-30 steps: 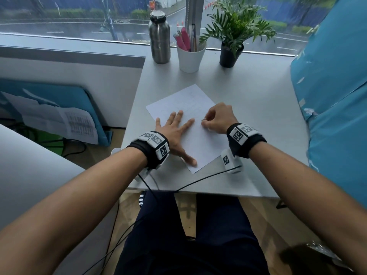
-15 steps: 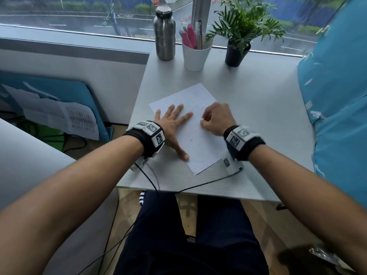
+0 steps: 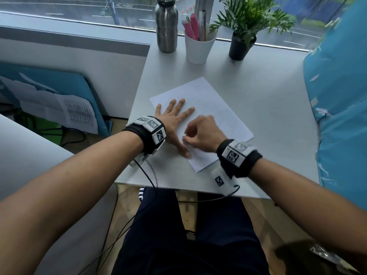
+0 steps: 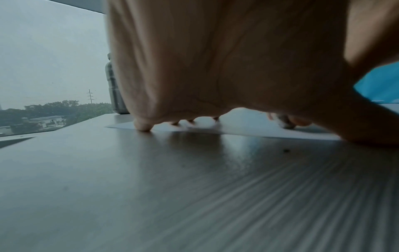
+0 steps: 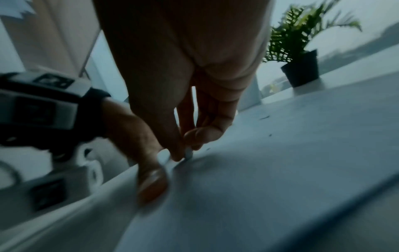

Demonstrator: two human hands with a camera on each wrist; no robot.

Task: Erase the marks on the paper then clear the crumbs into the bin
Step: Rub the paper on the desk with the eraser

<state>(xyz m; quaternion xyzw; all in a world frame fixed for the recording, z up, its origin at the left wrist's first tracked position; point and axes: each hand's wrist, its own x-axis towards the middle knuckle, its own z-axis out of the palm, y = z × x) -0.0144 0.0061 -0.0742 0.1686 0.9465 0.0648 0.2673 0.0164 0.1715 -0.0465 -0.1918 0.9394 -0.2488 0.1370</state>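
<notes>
While my left hand [image 3: 174, 120] lies flat with its fingers spread on the near left part of the paper [image 3: 216, 108], pinning it to the desk [image 3: 268, 92], my right hand [image 3: 204, 133] works just beside it, fingers curled and pinching a small pale eraser [image 5: 188, 154] between thumb and fingertips. Its tip touches the sheet close to my left thumb, near the lower edge. So I judge I'm in the first part of the job, the rubbing out. Faint marks show on the far half of the paper in the head view, too pale for me to say whether they are writing left to erase or only traces. A few dark specks lie on the sheet in the right wrist view, crumbs I'd guess, and one speck sits on the bare desk in the left wrist view. None of them has been gathered. No bin shows in any view, so the sweeping and tipping away are all yet to do.
</notes>
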